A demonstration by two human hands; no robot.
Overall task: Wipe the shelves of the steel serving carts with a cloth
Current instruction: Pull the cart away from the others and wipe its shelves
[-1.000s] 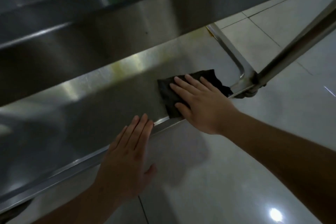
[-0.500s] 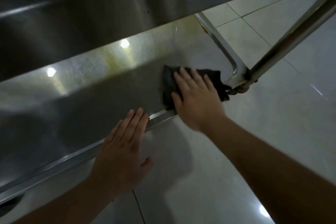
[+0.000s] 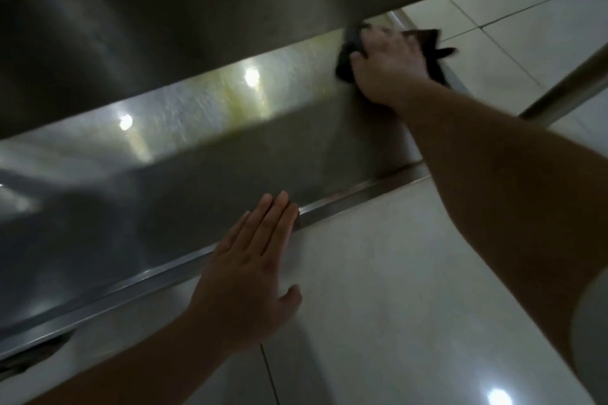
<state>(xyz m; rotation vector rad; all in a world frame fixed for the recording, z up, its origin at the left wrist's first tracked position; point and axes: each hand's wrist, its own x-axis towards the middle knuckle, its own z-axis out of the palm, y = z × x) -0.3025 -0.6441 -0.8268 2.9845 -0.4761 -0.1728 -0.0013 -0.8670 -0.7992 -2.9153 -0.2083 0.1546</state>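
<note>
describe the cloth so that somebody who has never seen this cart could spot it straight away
Start at the steel cart's lower shelf, the long shiny surface under the upper shelf, and follow it to its far right corner. There the right hand presses down on the cloth, whose edges stick out beyond the fingers. It is the only dark, crumpled, soft thing on the bright metal.

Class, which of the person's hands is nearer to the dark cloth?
Right. The right hand presses on the dark cloth at the shelf's far corner; the left hand rests flat on the near rim, well apart.
</note>
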